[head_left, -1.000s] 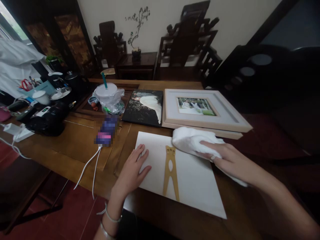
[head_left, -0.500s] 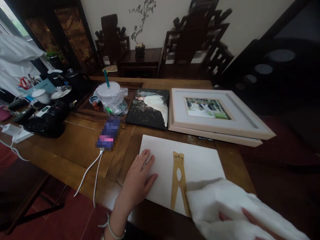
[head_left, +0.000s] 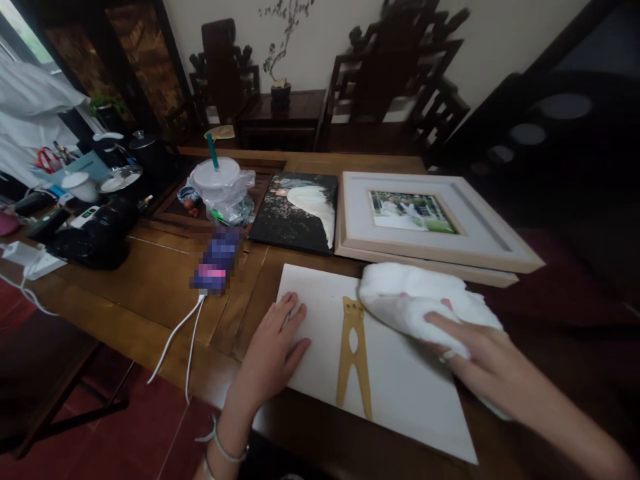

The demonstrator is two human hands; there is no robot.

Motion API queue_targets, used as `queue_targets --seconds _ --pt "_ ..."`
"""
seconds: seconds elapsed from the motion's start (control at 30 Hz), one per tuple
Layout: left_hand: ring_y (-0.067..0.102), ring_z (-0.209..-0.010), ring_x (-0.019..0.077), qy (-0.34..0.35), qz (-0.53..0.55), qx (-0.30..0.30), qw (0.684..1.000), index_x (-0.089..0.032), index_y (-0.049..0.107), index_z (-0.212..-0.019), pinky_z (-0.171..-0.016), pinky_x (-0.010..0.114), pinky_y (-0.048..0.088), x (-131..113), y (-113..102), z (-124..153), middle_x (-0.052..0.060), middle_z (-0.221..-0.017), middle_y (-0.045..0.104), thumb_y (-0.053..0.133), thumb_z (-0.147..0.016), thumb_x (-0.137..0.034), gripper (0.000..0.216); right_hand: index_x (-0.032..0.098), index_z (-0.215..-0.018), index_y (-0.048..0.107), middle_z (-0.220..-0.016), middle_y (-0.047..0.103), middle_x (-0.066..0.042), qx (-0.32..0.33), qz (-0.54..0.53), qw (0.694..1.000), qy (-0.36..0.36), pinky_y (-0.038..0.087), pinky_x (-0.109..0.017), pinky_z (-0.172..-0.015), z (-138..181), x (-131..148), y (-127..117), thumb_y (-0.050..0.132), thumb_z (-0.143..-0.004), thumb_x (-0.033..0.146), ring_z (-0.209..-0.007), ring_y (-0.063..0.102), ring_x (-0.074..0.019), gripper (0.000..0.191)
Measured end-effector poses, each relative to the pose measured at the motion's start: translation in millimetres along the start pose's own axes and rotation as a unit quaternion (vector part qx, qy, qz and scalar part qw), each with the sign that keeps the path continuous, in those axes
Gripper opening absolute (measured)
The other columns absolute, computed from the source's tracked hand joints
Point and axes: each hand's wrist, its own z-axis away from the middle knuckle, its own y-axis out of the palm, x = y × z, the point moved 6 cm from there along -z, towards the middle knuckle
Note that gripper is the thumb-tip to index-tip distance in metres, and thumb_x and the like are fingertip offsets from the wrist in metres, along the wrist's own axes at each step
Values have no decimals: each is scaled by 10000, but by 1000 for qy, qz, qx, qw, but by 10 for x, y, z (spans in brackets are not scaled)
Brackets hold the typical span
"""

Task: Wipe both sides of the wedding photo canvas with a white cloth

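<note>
White cloth (head_left: 415, 300): I see it bunched under my right hand (head_left: 480, 353), pressed onto the far right corner of the white panel (head_left: 400, 380), its far edge close to the frames behind.
Right hand: fingers spread flat over the cloth, pinning it with palm and fingertips rather than pinching it; a ring shows on one finger. The flat press looks suited to rubbing the surface.
White panel: a frame back lying face down near the front edge of the tabletop (head_left: 150, 287), its near right corner reaching toward that edge.
Wooden stand (head_left: 354, 357): a tan, clothespin-shaped leg lying flat down the middle of the panel, between my two hands.
Left hand (head_left: 273, 350): open, fingers loosely spread, resting palm down on the panel's left edge; I judge it steadies the panel against sliding.
Framed photo (head_left: 430, 220): pale wood frame lying flat behind the panel, stacked on another frame.
Canvas print (head_left: 300, 210): dark picture lying just left of the framed photo.
Lidded cup (head_left: 220, 187): in a clear bag, green straw upright, left of the print.
Phone (head_left: 215, 260): blurred, mid-tabletop, white cable trailing over the front edge.
Left end of the tabletop: a dark appliance (head_left: 95, 237), cups and a charger, well apart from my hands.
</note>
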Motion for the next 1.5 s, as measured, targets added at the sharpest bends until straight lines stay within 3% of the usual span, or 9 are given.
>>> queue_targets --seconds 0.23,0.4,0.6,0.8,0.9,1.03,1.27,1.37,1.5 --pt "225 -1429 212 0 5 -14 1000 -228 362 -1400 -1161 491 258 -18 -12 -21 83 -1517 313 337 -966 -229 434 239 -864 647 -1465 388 -20 38 6 992 -119 318 -639 -1041 876 717 128 458 -636 98 -1375 242 -354 328" --pt "225 -1429 214 7 9 -15 1000 -227 368 -1398 -1164 484 249 -26 -34 -23 82 -1526 293 333 -970 -247 430 330 -1090 648 -1431 439 20 92 -44 990 -96 467 -545 -964 1333 582 113 499 -653 155 -1339 327 -344 494" --pt "235 -1425 202 29 15 -31 999 -238 374 -1396 -1166 476 241 -7 -53 -7 69 -1521 307 319 -976 -259 424 236 -1209 620 -1255 619 -86 87 -52 995 2 445 -535 -969 555 245 -140 445 -781 291 -1212 518 -336 467" --pt "254 -1419 196 39 4 -36 999 -214 399 -1382 -1163 453 243 15 -52 0 87 -1505 337 326 -976 -284 419 204 -1108 644 -1158 666 -77 -23 -86 996 -9 367 -523 -1019 -312 347 -374 398 -861 324 -1124 568 -319 368" --pt "270 -1413 201 41 8 -46 998 -216 417 -1370 -1156 456 255 23 -50 1 85 -1499 349 332 -973 -295 414 193 -1065 629 -1000 699 -64 -63 -66 995 -34 289 -530 -1070 -241 447 -280 369 -864 246 -976 636 -283 333" --pt "288 -1406 202 36 23 -61 997 -212 442 -1352 -1152 456 262 43 -42 -4 88 -1489 366 342 -965 -296 408 154 -1103 593 -818 687 -60 -37 1 998 -55 286 -566 -1058 250 673 -92 364 -772 136 -813 664 -271 403" --pt "284 -1408 203 39 22 -62 997 -189 448 -1349 -1157 452 254 32 -40 -12 105 -1484 372 343 -960 -297 417 251 -1052 639 -1043 698 -59 120 -52 988 -83 417 -500 -993 1167 1016 -134 395 -658 83 -1109 595 -282 493" --pt "287 -1407 201 40 23 -64 997 -182 452 -1346 -1158 447 250 40 -42 -13 108 -1483 375 348 -957 -299 419 237 -1158 625 -1193 649 -75 147 -76 985 -52 447 -489 -963 1100 804 -168 444 -731 182 -1259 472 -317 467" --pt "293 -1404 191 46 30 -68 996 -173 444 -1352 -1159 431 247 83 -37 -18 111 -1479 383 358 -954 -305 428 196 -1226 590 -1285 593 -99 59 -100 993 -21 356 -534 -1026 502 534 -211 419 -841 318 -1263 457 -335 439"
